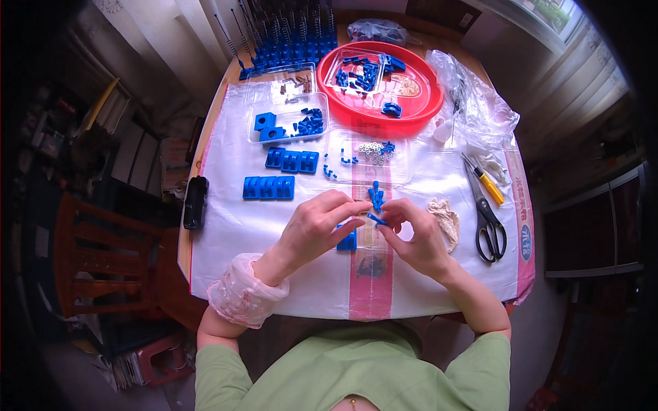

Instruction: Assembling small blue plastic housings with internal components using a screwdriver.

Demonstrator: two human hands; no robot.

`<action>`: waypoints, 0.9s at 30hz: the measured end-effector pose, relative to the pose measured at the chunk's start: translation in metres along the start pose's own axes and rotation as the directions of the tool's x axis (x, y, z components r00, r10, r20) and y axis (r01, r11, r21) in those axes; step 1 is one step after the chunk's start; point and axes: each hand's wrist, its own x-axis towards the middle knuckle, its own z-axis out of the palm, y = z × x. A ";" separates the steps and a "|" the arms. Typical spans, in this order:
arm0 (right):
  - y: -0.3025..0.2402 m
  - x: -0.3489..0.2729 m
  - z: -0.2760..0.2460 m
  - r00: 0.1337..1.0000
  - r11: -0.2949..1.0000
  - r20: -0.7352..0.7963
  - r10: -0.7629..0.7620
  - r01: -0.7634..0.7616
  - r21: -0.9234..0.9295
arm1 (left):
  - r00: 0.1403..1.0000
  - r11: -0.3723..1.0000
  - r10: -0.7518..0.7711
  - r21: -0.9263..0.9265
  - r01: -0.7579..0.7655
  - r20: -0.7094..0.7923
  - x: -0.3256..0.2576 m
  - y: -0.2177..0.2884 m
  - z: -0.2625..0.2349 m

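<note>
Between thumb and forefinger, my right hand (pixel 419 240) pinches a small blue plastic part (pixel 376 219). My left hand (pixel 321 222) is right beside it, its fingertips drawn together close to that part; whatever they hold is too small to make out. Just beyond my fingertips lies a little cluster of blue plastic pieces (pixel 375 194). Partly covered by my left hand, a blue block (pixel 347 238) rests on the white sheet. Farther left sit two rows of joined blue blocks (pixel 269 188) with slots in them.
Clear trays (pixel 288 137) hold blue parts, and white rings (pixel 373 148) lie behind my hands. A red round tray (pixel 433 113) stands at the back, near blue pieces with springs (pixel 288 41). Black scissors (pixel 488 229), a yellow-handled tool (pixel 491 188) and a crumpled cloth (pixel 445 220) lie right.
</note>
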 end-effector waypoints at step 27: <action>-0.006 0.001 0.006 0.988 0.980 -0.048 -0.148 0.153 0.127 | 0.974 0.883 -0.096 -0.433 0.179 0.206 0.000 -0.002 0.003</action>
